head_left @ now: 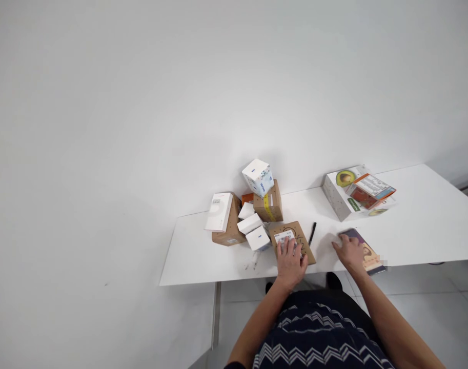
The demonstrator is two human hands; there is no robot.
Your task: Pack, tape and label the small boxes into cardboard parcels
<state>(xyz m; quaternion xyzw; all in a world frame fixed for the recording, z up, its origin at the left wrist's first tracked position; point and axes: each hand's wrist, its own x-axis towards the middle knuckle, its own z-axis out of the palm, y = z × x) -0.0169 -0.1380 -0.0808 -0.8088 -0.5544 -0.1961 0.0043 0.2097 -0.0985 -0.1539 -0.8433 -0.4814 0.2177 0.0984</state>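
My left hand (pixel 289 262) lies with its fingers spread on a flat brown cardboard box (pixel 307 248) that has a white printed label (pixel 283 235). On the right, my right hand (pixel 350 251) rests on a dark book (pixel 373 262) with a picture on its cover, near the table's front edge. Its fingers look stretched out over the cover, and part of the cover is hidden beneath them. Between the two hands, a little farther back, lies a black pen (pixel 312 233).
Left of my hands, several boxes crowd together: a white box (pixel 219 211) on a brown carton (pixel 229 233), small white boxes (pixel 258 239), and a patterned box (pixel 258 177) atop another brown carton (pixel 275 205). Back right, an avocado-printed box (pixel 336 200) carries an orange-edged packet (pixel 370 189). A wall stands behind the white table (pixel 433 220).
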